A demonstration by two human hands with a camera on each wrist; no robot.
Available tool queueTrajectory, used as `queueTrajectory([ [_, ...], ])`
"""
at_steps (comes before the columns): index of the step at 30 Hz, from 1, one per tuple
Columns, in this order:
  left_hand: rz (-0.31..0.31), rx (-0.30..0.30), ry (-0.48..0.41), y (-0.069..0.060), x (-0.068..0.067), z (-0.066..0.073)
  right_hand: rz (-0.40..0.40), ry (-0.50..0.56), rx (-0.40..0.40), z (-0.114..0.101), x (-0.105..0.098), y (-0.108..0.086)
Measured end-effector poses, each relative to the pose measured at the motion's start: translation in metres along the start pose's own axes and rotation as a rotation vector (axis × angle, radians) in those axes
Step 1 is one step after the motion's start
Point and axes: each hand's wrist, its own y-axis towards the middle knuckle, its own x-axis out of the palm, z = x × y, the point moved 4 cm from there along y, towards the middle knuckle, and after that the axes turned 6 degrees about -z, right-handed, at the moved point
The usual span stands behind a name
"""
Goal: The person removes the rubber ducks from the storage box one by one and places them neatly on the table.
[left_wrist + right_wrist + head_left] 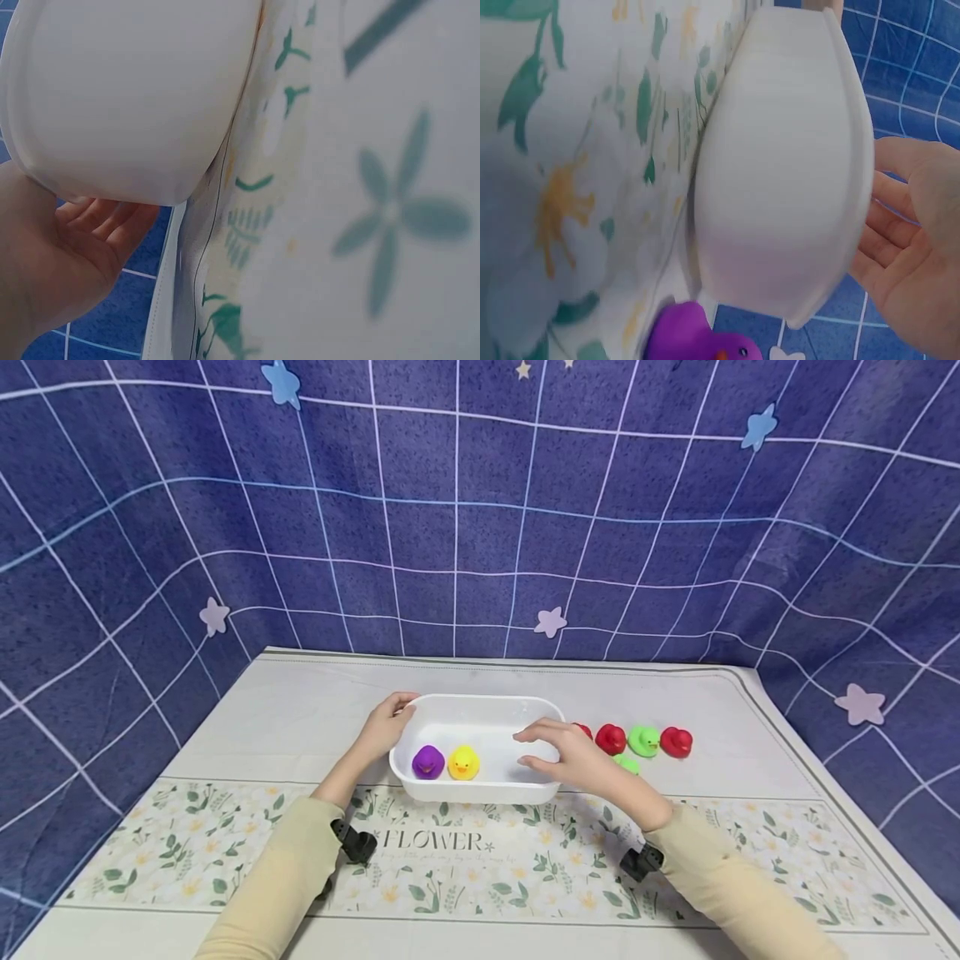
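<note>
Left of centre, the left hand (384,728) grips the end of the central white box (480,792); a tug could slide the purple duck (428,762) and yellow duck (463,763) inside. Right of centre, the right hand (576,758), fingers parted and empty, might scatter the red ducks (611,740) and green ducks (643,741) if swung rightward.
</note>
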Motion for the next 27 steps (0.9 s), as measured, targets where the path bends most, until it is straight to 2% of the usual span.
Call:
queueTrajectory([
  [20,-0.003,-0.007,-0.008,0.0,-0.001,0.0,-0.006,-0.002,-0.055,-0.017,0.024,0.028],
  [27,-0.005,-0.007,-0.009,-0.001,0.0,0.002,-0.031,0.007,-0.03,-0.018,0.032,0.039],
])
